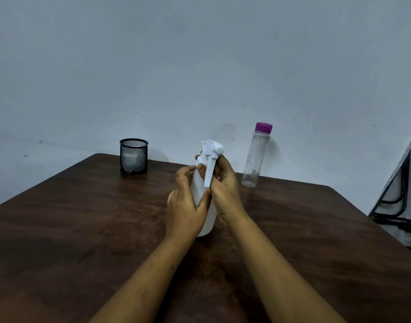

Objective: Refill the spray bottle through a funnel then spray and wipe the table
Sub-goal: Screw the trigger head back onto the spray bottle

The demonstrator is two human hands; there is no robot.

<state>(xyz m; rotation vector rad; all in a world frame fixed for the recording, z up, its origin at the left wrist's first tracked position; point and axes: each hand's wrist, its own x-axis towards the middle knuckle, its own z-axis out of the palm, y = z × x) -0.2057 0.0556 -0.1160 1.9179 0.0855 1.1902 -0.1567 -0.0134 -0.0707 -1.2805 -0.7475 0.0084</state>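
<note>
Spray bottle (208, 213) upright, gripped between both hands' fingers (188, 173)

Both my hands are on the white spray bottle (205, 213) at the middle of the dark wooden table (83, 217).

I see my left hand (184, 206) wrapped round the bottle's body and my right hand (225, 183) curled round its neck, just under the white trigger head (211, 151), which is on the bottle. A black mesh cup (133, 157) stands far left. A clear bottle with a purple cap (255, 157) stands upright far right, near the wall (199, 66).
</note>
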